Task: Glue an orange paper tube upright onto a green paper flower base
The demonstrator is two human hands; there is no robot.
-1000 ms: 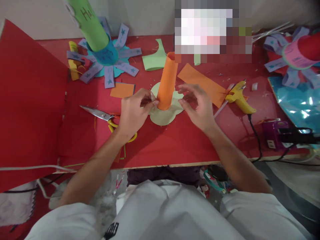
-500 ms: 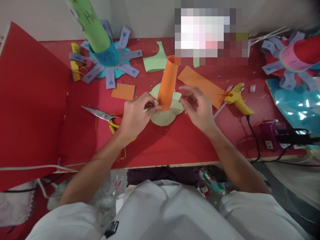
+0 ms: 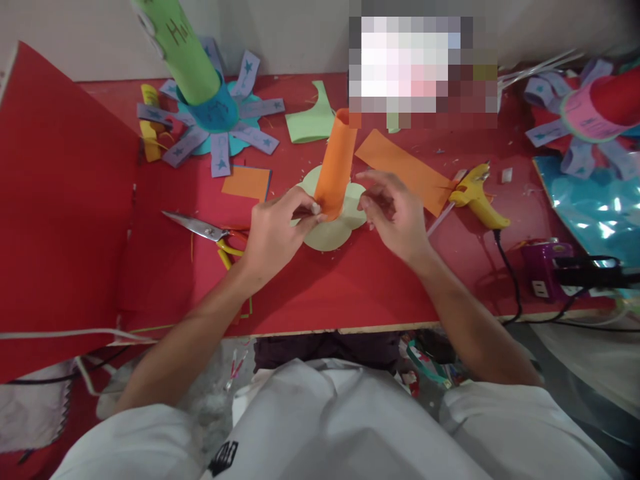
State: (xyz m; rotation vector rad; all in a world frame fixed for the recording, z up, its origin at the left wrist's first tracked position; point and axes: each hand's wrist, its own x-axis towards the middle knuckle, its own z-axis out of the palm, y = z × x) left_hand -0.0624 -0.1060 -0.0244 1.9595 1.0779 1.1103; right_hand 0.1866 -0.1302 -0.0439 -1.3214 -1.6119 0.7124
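I read the smooth orange paper tube (image 3: 336, 167) as lying between the two hands, directly ahead of the person, its foot resting on a pale green paper flower with rounded petals (image 3: 327, 237) upon the red tabletop (image 3: 320, 293). The tube's long axis runs up from that flower, tilting slightly away and to the right in my head view, though the wide lens may exaggerate that lean. The left hand (image 3: 279, 227) is the nearer one: its thumb and forefinger come together at the tube's lower left edge, touching it; from here I cannot tell whether they pinch the paper wall or only press against it. The right hand (image 3: 399, 215) sits apart, across a small gap, at the flower's right-hand petal, its forefinger raised off the thumb, the others loosely curled, and I see nothing between them. The tube looks plain and matte, roughly even in width, with an open, rounded mouth at the top; a pixelated patch clips part of that end, and I can make out no seam. Just beyond the right hand I have a flat orange paper strip (image 3: 400, 167) and a yellow glue gun (image 3: 477, 199).
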